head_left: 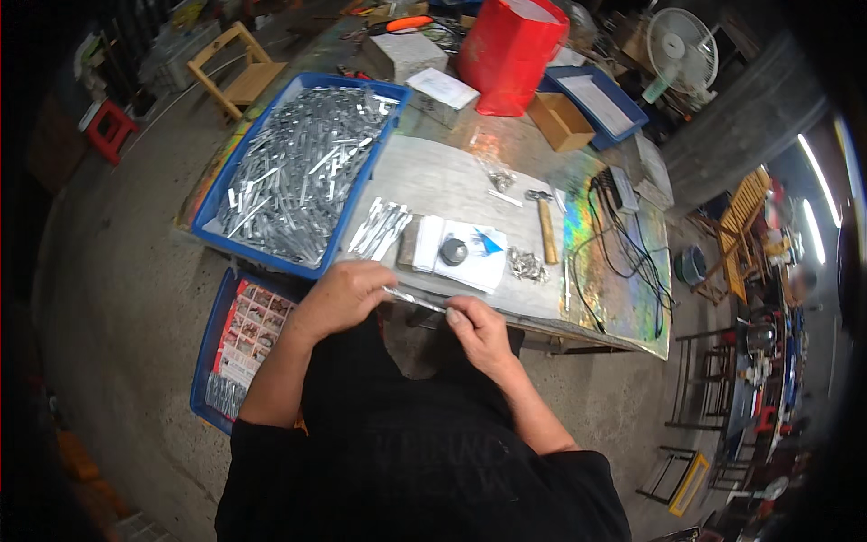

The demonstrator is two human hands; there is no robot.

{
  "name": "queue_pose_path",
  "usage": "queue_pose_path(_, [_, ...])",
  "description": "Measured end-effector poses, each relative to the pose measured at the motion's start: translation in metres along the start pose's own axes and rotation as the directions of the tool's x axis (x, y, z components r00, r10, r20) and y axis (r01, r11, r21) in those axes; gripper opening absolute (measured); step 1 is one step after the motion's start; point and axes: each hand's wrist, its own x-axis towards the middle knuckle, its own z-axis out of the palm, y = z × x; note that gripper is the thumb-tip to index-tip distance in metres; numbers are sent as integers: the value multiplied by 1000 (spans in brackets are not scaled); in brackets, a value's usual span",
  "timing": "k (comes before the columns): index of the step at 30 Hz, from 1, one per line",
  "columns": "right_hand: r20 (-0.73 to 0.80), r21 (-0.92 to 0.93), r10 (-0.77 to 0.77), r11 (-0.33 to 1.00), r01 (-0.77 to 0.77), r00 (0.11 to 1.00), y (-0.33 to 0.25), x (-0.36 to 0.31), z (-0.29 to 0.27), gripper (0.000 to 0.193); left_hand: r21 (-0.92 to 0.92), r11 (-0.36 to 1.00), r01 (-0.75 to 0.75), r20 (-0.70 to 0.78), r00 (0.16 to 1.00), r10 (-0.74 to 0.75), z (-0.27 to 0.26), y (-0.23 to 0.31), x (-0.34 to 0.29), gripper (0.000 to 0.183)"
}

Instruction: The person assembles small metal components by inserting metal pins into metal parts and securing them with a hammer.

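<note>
Between my two hands, just off the table's front edge, a thin shiny metal strip (415, 300) is held slightly slanted. The fingers of my left hand (348, 294) pinch its left end; those of my right hand (477, 330) pinch the right end. Beyond them on the table lies a block with white paper (479, 274) on it, bearing a round dark metal piece (453, 252) and a blue triangular piece (488, 241). Several loose metal strips (379, 228) lie left of the block. To its right sits a heap of small metal parts (526, 265).
A large blue tray (206, 237) full of metal strips fills the table's left side; a lower blue tray (200, 375) stands beneath. A hammer (547, 230), black cables (623, 262), a red bag (510, 59) and a brown box (562, 122) occupy the right and back.
</note>
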Motion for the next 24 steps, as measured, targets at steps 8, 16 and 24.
queue_pose_path(8, [69,439,280,853,-281,958,25,-24,-2,17,-628,733,262,61,955,-290,62,8,-2,13])
queue_pose_path(16, [76,658,409,665,-354,909,38,-37,1,15,-878,360,316,148,893,-425,126,18,0,10])
queue_pose_path(24, [-341,-336,56,925,-177,938,94,-4,-59,12,-888,363,282,52,846,-530,118,5,-2,10])
